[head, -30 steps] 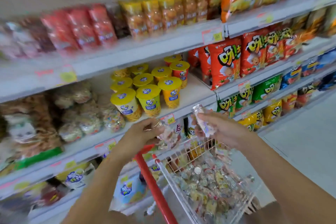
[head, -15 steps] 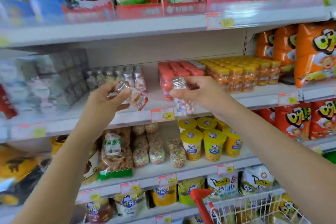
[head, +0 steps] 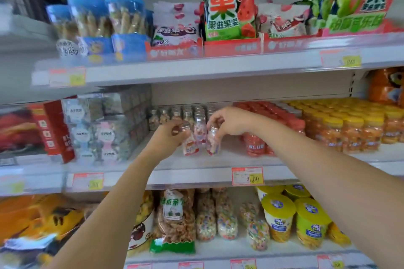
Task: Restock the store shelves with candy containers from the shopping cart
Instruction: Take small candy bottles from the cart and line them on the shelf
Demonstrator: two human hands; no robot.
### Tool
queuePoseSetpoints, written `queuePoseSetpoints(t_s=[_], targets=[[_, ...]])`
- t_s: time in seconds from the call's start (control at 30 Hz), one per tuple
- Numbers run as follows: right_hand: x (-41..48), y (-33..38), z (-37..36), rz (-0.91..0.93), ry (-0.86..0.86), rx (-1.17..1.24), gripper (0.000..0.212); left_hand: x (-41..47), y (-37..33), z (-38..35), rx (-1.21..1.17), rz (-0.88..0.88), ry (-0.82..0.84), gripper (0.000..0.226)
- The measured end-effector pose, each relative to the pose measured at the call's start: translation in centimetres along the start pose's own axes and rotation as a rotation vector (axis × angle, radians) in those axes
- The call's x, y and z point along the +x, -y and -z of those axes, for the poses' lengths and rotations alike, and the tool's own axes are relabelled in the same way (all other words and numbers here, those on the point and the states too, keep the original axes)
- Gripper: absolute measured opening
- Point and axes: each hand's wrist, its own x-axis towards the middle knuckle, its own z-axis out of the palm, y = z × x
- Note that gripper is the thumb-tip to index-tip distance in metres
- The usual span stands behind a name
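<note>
Both my hands reach onto the middle shelf (head: 196,162). My left hand (head: 168,135) grips a small clear candy bottle (head: 189,142) with a silver cap, tilted, its base near the shelf. My right hand (head: 229,121) pinches the neck of a second clear candy bottle (head: 213,143), also low over the shelf. Between them stands a third bottle (head: 200,129). Behind it is a row of like bottles (head: 185,113) with silver caps. The shopping cart is out of view.
Red-lidded jars (head: 254,144) and orange jars with yellow lids (head: 349,129) stand right of the bottles. Boxed goods (head: 102,129) sit to the left. Snack bags (head: 227,6) fill the shelf above; yellow-lidded cups (head: 282,216) and candy bags (head: 216,216) fill the one below.
My view rose from the cart to the shelves. Both hands carried their bottles up and forward, and now lower them onto the middle shelf in front of the bottle row.
</note>
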Motion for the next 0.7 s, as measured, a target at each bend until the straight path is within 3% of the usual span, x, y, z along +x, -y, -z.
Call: queuePoseSetpoints(t_s=[0.13,0.23,0.33,0.43,0.53,0.7], targets=[[0.9,0.1,-0.4,-0.035,0.079,0.111,0.045,0.3,0.2,-0.7,-0.071,-0.003,0.072,0.035],[0.6,-0.1,-1.0,-0.066,0.11,0.262,0.044,0.3,0.6,-0.8,-0.016,0.04,0.113,0.036],[0.0,-0.5,-1.8,-0.105,0.026,0.348,0.053,0.5,1.0,-0.7,0.078,0.095,0.15,0.051],[-0.5,-0.1,-2.4,-0.142,-0.097,0.405,0.065,0.5,0.8,-0.6,0.1,0.114,0.163,0.045],[-0.7,0.0,-3.9,-0.209,-0.118,0.279,0.045,0.8,0.9,-0.8,0.045,0.13,0.168,0.041],[-0.5,-1.0,-6.0,-0.277,-0.225,0.125,0.037,1.2,1.1,-1.4,0.069,0.129,0.152,0.02]])
